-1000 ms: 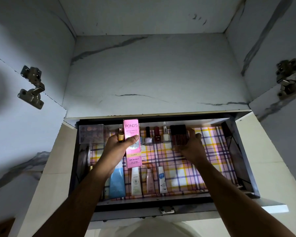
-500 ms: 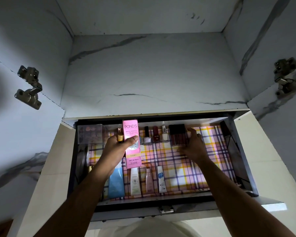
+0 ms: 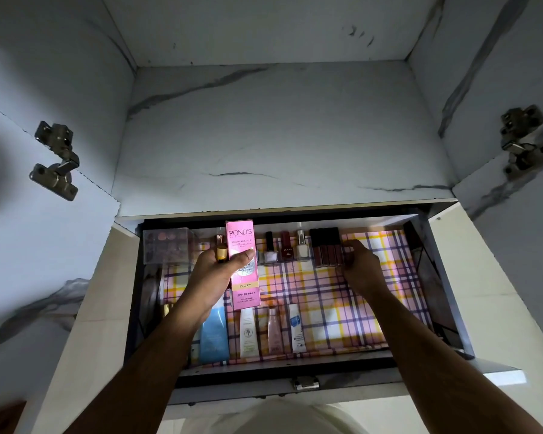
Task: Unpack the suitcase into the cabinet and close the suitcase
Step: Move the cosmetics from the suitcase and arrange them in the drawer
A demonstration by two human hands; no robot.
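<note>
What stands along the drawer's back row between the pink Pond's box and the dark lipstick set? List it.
Head view: three nail polish bottles stand between the pink Pond's box and the dark lipstick set: one pale lilac, one dark red, one cream.

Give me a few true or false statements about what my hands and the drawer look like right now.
1. The left hand holds a pink Pond's box. True.
2. The right hand holds a blue tube. False: it is at the dark lip gloss set; the blue tube lies at the drawer's front.
3. The drawer has a plaid liner. True.
4. The nail polish bottles lie flat at the front. False: they stand along the back.
</note>
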